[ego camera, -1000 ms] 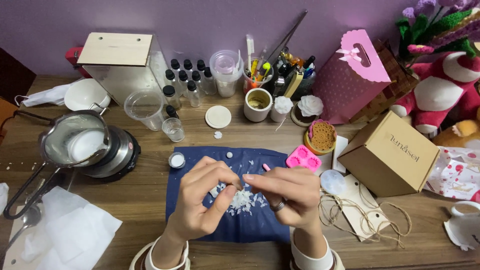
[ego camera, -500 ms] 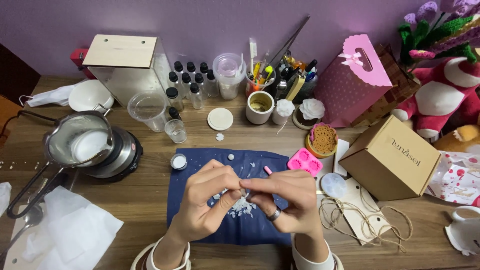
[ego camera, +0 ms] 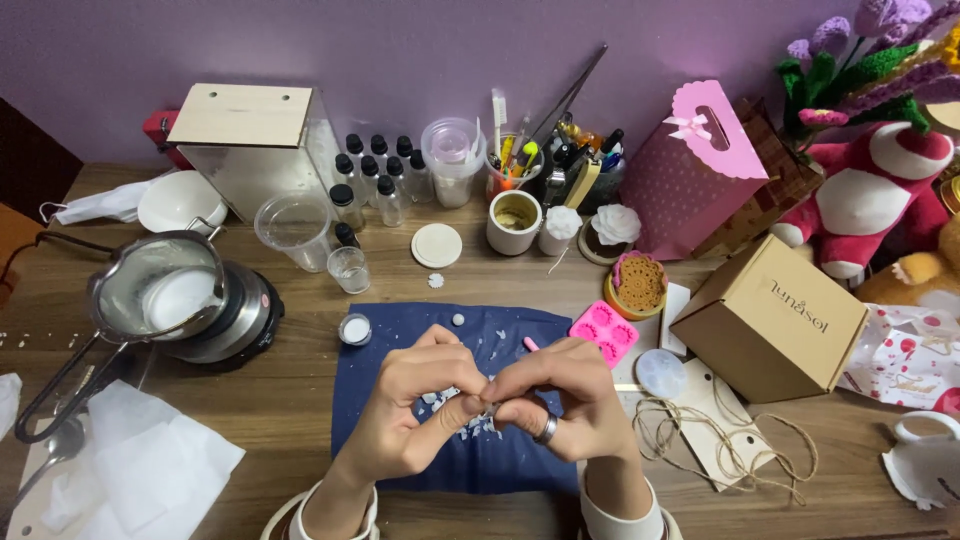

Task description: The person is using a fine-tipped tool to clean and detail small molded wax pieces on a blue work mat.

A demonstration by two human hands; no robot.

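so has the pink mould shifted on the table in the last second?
No. The pink mould sits at the same corner of the blue cloth, beside the cardboard box.

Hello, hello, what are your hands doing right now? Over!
Left hand and right hand pinched together on a small white piece, mostly hidden. White flakes underneath on the dark blue cloth. Pink mold close by, not touching.

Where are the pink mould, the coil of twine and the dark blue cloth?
pink silicone mould [ego camera: 604,331], head view, on its middle among the cavities.
coil of twine [ego camera: 738,449], head view, on the loops.
dark blue cloth [ego camera: 510,462], head view, on a bare part below the hands.
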